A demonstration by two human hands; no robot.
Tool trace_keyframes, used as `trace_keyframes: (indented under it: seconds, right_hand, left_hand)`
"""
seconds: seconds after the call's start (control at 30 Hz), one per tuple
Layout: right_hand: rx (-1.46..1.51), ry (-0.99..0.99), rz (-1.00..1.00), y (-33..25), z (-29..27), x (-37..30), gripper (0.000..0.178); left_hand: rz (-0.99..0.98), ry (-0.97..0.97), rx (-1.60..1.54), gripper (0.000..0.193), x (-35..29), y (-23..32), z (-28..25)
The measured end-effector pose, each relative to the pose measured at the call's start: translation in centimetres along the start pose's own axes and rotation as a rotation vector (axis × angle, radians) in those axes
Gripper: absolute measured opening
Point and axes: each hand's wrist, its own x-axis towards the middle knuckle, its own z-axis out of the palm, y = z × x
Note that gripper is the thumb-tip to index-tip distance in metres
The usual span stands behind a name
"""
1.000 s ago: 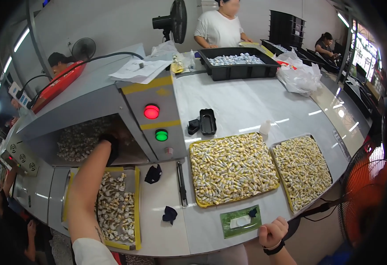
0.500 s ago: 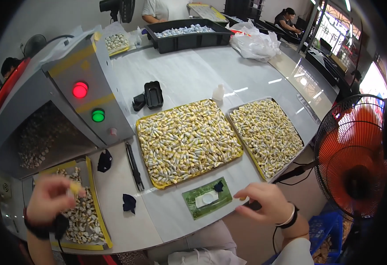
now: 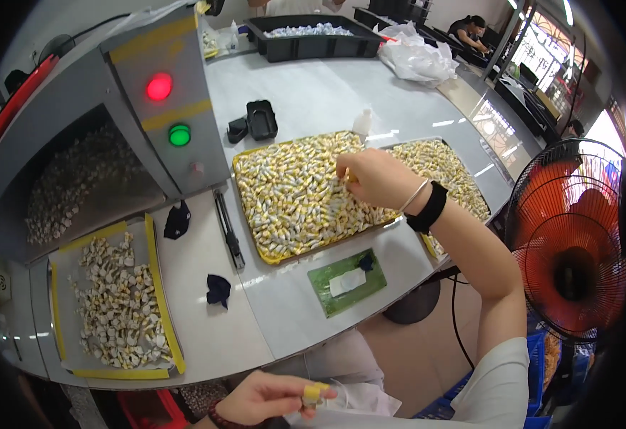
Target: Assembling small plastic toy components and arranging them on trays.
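Note:
My left hand [image 3: 259, 400] is low in front of my lap, its fingertips pinching a small yellow-and-white piece [image 3: 313, 393]. Reaching over the middle tray [image 3: 277, 259], my right hand [image 3: 383, 179] has its thumb and fingers closed at the heaped small yellow-and-white pieces [image 3: 298, 200]; what lies between those fingertips is hidden. Part of the right tray [image 3: 433, 248], full of similar pieces, shows behind my right forearm. At the left, the yellow-edged tray [image 3: 158, 300] carries a looser spread of whitish and yellow pieces [image 3: 120, 307].
A grey machine [image 3: 152, 57] with red and green lights stands left. A green mat [image 3: 327, 307], black tweezers-like tool [image 3: 228, 229], dark cloth scraps [image 3: 218, 289], black boxes [image 3: 261, 120] and a white bottle [image 3: 363, 120] are on the table. A caged fan [image 3: 570, 243] stands right.
My left hand has come from over the left tray to my lap, carrying the small piece. My right hand has moved up and left from beside the green mat onto the middle tray.

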Motion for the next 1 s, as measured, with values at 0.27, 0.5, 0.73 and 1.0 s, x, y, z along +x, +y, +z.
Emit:
trace_keyframes:
  seconds: [0.27,0.5,0.73,1.0]
  right_hand:
    - [0.193,0.196,-0.064,-1.8,-3.1,-1.9,0.012]
    - [0.618,0.165,0.028,-6.9,-0.2,-12.0,0.014]
    - [0.596,0.299,0.178,-7.2,3.4,-14.3,0.014]
    - [0.414,0.199,0.015,-6.7,3.1,-12.0,0.015]
  left_hand:
    - [0.235,-0.059,-0.417,0.038,2.6,-2.1,-1.6]
    - [0.184,0.124,-0.343,0.035,2.8,-1.2,-1.3]
    - [0.36,0.12,-0.175,0.023,3.3,-1.5,-0.7]
    - [0.443,0.055,-0.205,0.03,3.5,-2.1,-1.5]
